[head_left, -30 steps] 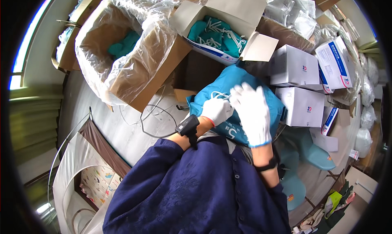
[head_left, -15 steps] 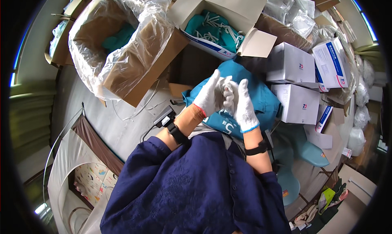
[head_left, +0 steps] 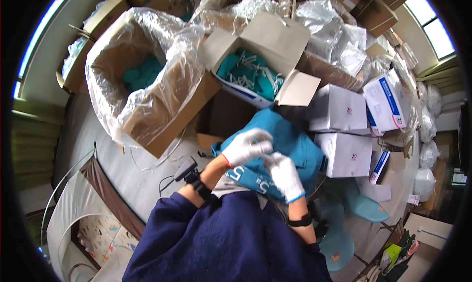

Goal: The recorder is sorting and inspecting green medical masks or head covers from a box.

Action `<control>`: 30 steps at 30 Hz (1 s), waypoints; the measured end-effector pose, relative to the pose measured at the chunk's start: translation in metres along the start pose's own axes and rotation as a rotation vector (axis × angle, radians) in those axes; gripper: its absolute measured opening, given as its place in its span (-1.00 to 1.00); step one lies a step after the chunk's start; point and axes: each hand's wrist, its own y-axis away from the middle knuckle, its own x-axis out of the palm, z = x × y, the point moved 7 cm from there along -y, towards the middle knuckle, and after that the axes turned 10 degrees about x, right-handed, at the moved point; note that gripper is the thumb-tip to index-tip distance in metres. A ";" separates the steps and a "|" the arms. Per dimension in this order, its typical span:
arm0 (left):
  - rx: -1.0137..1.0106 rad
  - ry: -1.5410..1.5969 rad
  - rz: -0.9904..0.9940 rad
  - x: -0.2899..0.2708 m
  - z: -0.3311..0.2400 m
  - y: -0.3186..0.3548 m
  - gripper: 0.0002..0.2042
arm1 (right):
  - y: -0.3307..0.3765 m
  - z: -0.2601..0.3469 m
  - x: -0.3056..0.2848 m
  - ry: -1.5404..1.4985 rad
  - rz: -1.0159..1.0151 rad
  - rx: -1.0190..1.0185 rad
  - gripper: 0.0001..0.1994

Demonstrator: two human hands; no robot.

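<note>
A folded teal cloth bundle (head_left: 290, 144) with white markings lies on my lap in front of my dark blue top. Both hands wear white gloves and meet just above it. My left hand (head_left: 246, 147) is curled, its fingertips touching those of my right hand (head_left: 286, 176). A thin white tie from the bundle seems pinched between them, though it is hard to pick out against the gloves. Each wrist carries a black band.
An open white box (head_left: 295, 88) of teal pieces with white ties stands beyond the bundle. A plastic-lined cardboard box (head_left: 162, 129) is at the left. Closed white boxes (head_left: 344, 156) are stacked on the right, with clear plastic bags behind them. A teal stool (head_left: 366, 208) stands lower right.
My hands have come down from a raised, side-by-side pose to the bundle. The left has curled shut, and the right has dropped lower and to the right.
</note>
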 end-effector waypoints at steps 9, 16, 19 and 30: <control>-0.138 -0.854 0.573 0.040 -0.010 0.006 -0.79 | 0.015 -0.013 -0.004 -0.362 0.163 0.361 -0.74; 0.202 -0.928 0.567 0.059 -0.044 -0.019 -0.82 | 0.025 -0.033 -0.046 -0.913 -0.043 0.360 -0.70; 0.371 -0.626 0.347 0.052 -0.093 -0.045 -0.91 | 0.023 -0.072 -0.080 -1.087 -0.134 0.144 -0.69; 0.519 -1.288 -0.517 -0.132 -0.292 -0.299 -0.63 | 0.046 -0.106 -0.099 0.365 -0.906 -0.061 -0.92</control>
